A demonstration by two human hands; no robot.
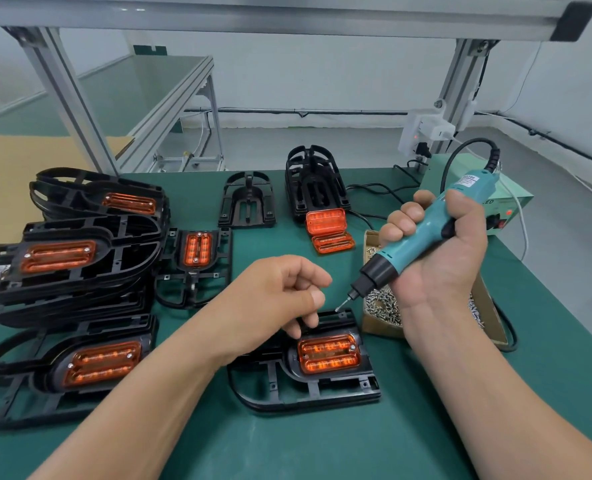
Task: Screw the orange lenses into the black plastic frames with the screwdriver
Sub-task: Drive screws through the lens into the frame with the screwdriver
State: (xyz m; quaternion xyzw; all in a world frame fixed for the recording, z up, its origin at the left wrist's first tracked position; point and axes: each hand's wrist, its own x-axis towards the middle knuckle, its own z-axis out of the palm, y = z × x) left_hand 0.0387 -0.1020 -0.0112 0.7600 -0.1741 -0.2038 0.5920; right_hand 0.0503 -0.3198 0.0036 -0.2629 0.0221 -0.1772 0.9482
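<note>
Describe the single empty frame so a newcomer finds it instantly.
On the green mat, look to the far edge, middle. The empty frame lies flat, alone, just left of the tall frame stack. Unlike the lensed frame nearer the person, it holds no orange lens.

frame stacks (62,258) crowd the left, screw box (379,325) the right.

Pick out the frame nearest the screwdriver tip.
The frame closest to the person, with a lens fitted. The screwdriver tip hangs just over its far edge. The other frames lie farther left or farther back.
</note>
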